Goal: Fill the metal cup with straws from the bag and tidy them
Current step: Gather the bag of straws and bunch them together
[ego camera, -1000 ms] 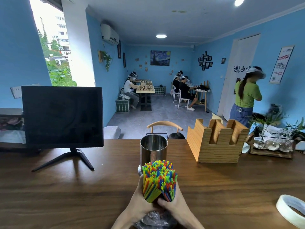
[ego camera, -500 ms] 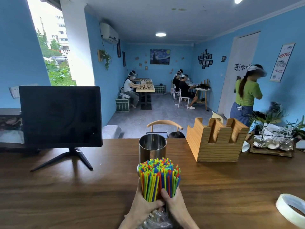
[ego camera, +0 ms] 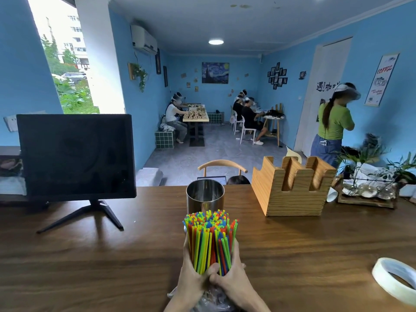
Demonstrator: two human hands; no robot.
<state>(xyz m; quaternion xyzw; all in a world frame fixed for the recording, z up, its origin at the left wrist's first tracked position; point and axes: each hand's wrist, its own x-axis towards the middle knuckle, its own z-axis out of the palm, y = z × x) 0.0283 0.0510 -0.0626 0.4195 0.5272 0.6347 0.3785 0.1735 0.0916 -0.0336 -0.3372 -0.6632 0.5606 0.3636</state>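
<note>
At near table (ego camera: 90, 278) edge, your left hand (ego camera: 193, 275) and right hand (ego camera: 231, 280) curl round straws (ego camera: 209, 239), thumbs meeting in front, bundle upright, tips fanned. Clear bag (ego camera: 213, 300) bunched under both hands at bottom edge of view. Cup (ego camera: 205, 195) stands just behind straws, mouth open, near far table edge. Bare tabletop left of hands up to monitor (ego camera: 76, 156) stand. Wooden holder (ego camera: 290, 188) right of cup, gap between. Tape roll (ego camera: 394, 282) far right, well apart from your hands.
</note>
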